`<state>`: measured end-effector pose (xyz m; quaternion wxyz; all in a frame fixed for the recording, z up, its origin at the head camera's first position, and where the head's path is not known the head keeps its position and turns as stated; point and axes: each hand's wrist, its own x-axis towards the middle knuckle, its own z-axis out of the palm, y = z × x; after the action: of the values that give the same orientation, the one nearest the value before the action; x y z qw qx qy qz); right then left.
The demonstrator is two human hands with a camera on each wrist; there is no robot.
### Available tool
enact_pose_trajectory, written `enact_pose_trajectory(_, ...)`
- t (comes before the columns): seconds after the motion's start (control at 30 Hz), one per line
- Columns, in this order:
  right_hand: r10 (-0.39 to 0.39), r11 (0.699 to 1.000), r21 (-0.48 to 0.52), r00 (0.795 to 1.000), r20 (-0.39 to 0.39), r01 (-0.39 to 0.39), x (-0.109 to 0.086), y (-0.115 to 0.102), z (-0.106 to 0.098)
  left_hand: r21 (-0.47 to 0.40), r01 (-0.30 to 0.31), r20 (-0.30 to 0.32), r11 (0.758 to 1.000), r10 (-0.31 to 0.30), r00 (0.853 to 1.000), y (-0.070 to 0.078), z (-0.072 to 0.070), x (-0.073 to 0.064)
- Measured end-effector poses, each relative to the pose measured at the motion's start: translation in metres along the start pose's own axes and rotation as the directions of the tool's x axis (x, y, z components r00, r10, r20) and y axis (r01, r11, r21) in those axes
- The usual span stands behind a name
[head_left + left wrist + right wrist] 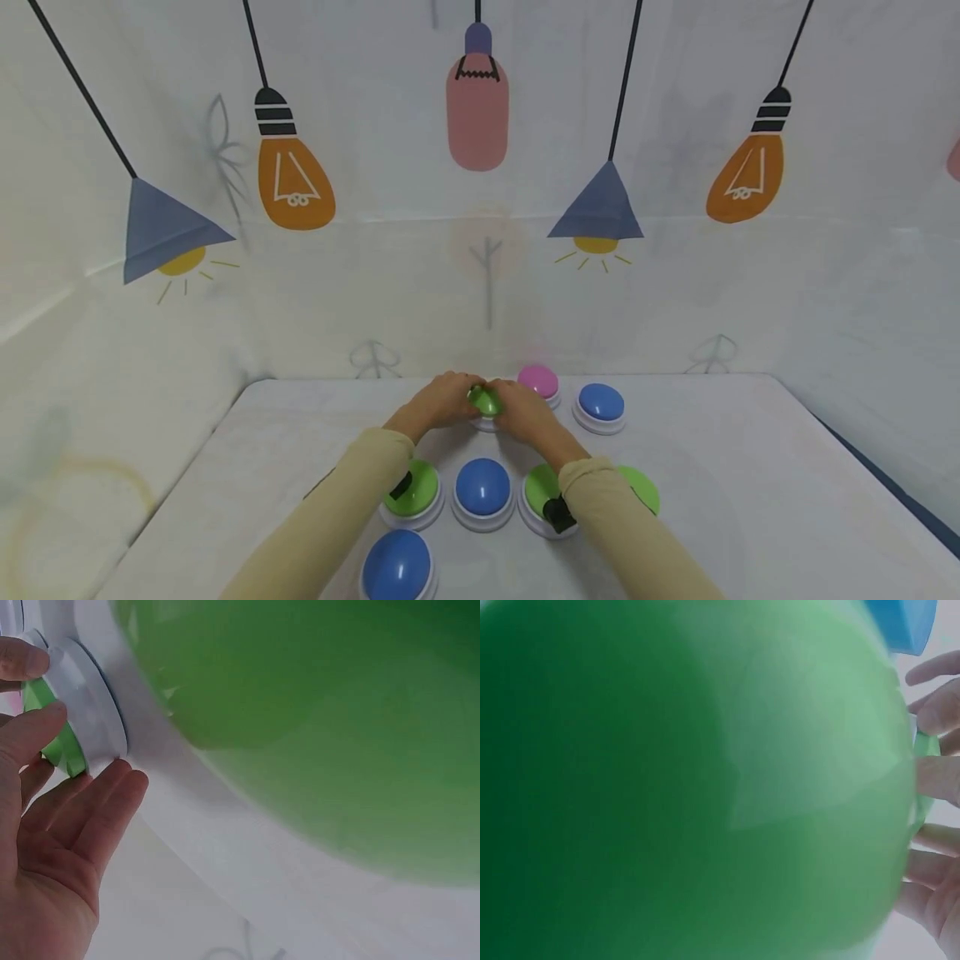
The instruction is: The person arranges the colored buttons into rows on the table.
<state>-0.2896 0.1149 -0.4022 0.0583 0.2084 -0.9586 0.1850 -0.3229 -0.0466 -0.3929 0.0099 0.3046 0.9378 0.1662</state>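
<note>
At the far middle of the white table, a round push button with a green dome (486, 402) and a white base sits between both hands. My left hand (442, 400) grips its left side; in the left wrist view the thumb lies on the green dome (69, 750) and fingertips reach the rim of the white base (88, 697). From the other side my right hand (528, 410) holds the same button, fingers bent round its edge. Much of the button is hidden by the hands in the right wrist view.
Closer in stand a green button (420, 492) under the left wrist, a blue button (483, 487), and green buttons (542, 487) partly behind the right arm. Another blue button (396, 567) is front left. Pink (538, 380) and blue (602, 402) buttons stand right of the hands.
</note>
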Motion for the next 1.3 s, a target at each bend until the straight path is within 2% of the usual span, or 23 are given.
enact_pose_trajectory(0.1, 0.015, 1.0, 0.007, 1.0, 0.013, -0.015, 0.001, 0.0, 0.001, -0.004, -0.031, -0.013, 1.0, 0.031, 0.999, 0.001, -0.003, -0.004)
enact_pose_trajectory(0.37, 0.009, 0.999, 0.035, 1.0, 0.02, -0.01, 0.002, -0.001, 0.0, -0.077, 0.044, 0.043, 0.996, -0.041, 0.998, 0.003, -0.002, -0.007)
enact_pose_trajectory(0.5, 0.025, 0.999, 0.042, 0.999, 0.029, -0.026, 0.001, -0.001, -0.001, -0.039, 0.032, 0.034, 0.999, -0.03, 0.999, 0.003, 0.0, -0.004)
enact_pose_trajectory(0.77, 0.065, 0.997, 0.039, 0.997, 0.052, -0.067, -0.001, -0.001, -0.005, 0.028, -0.016, -0.03, 0.999, 0.017, 0.999, 0.002, 0.001, -0.004)
enact_pose_trajectory(0.97, 0.044, 0.998, 0.051, 0.998, 0.047, -0.046, -0.002, -0.001, -0.002, 0.047, -0.025, -0.052, 0.999, 0.028, 0.998, -0.002, 0.006, -0.007)
enact_pose_trajectory(1.3, 0.059, 0.997, 0.052, 0.996, 0.065, -0.062, 0.001, 0.001, -0.001, 0.043, -0.036, -0.066, 0.998, 0.039, 0.997, -0.007, 0.008, -0.008)
